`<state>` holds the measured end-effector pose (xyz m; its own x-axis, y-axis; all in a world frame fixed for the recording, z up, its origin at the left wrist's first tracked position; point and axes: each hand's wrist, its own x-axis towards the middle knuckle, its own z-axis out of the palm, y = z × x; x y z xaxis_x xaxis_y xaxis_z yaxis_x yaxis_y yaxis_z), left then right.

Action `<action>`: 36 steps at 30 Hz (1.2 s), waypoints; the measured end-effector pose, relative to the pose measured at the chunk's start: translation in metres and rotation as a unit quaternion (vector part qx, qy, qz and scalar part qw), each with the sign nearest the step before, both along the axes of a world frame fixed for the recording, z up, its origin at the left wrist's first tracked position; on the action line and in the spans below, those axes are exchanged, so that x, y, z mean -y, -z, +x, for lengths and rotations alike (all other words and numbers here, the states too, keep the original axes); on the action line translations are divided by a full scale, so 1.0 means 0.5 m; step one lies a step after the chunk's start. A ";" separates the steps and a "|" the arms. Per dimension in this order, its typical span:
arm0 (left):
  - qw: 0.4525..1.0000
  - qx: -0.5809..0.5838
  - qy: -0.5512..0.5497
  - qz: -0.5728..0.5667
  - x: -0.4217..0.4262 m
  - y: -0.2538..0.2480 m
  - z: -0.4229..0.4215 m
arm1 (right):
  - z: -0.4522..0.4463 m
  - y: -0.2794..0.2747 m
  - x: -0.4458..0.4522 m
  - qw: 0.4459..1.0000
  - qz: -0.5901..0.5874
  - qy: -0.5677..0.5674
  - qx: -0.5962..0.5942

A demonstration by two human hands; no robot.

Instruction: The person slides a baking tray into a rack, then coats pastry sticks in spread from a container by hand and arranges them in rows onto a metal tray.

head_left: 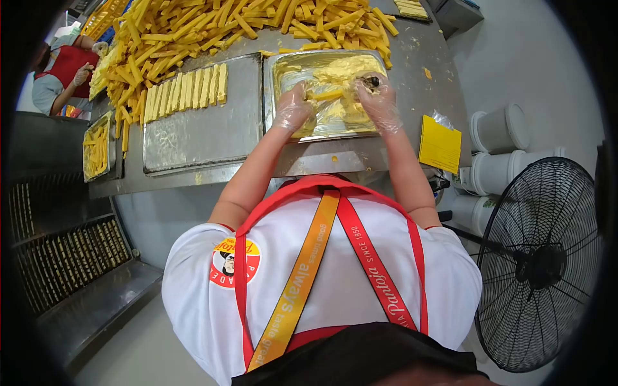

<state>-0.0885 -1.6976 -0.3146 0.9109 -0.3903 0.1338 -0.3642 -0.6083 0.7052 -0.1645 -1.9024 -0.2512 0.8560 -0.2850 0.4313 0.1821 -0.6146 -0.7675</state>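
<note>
Both hands wear clear plastic gloves over a metal pan [271, 96] smeared with pale yellow cream [347, 69]. My left hand [295, 107] is closed at the left end of a yellow stick [327, 95]. My right hand [376, 96] has its fingers closed round a small dark object [370, 82] near the stick's other end; its full shape is hidden. Left of the pan, a flat metal tray [199, 138] bears a row of cream-coated sticks [187, 92] along its upper part.
Uncoated yellow sticks [257, 19] are heaped behind the pan. A small tray of sticks [96, 149] lies far left, near a co-worker in a red apron [67, 67]. Yellow papers [440, 144], white buckets [501, 127] and a black fan [539, 265] are at right.
</note>
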 end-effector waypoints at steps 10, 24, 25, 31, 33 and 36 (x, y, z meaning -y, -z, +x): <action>0.998 0.046 0.024 -0.035 0.004 0.054 0.018 | 0.010 0.002 0.003 0.903 0.400 -0.152 -0.050; 0.988 -0.138 -0.067 -0.029 -0.017 -0.056 -0.014 | 0.014 0.072 0.039 0.919 0.377 -0.105 -0.050; 0.986 -0.145 -0.069 -0.042 -0.020 -0.050 -0.013 | 0.018 0.084 0.049 0.942 0.323 -0.066 -0.061; 0.984 -0.159 -0.072 -0.034 -0.028 -0.029 -0.005 | -0.006 0.051 0.018 0.941 0.330 -0.073 -0.030; 0.986 -0.147 -0.078 -0.030 -0.029 -0.012 -0.004 | -0.008 0.059 0.008 0.917 0.385 -0.098 -0.016; 0.993 -0.101 -0.043 -0.030 -0.031 -0.029 -0.011 | 0.004 0.088 0.045 0.953 0.293 -0.014 -0.076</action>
<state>-0.0939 -1.6821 -0.3002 0.9514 -0.3060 -0.0351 -0.1591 -0.5860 0.7946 -0.1627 -1.9248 -0.2954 0.9070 -0.4144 0.0750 0.0514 -0.0678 -0.9964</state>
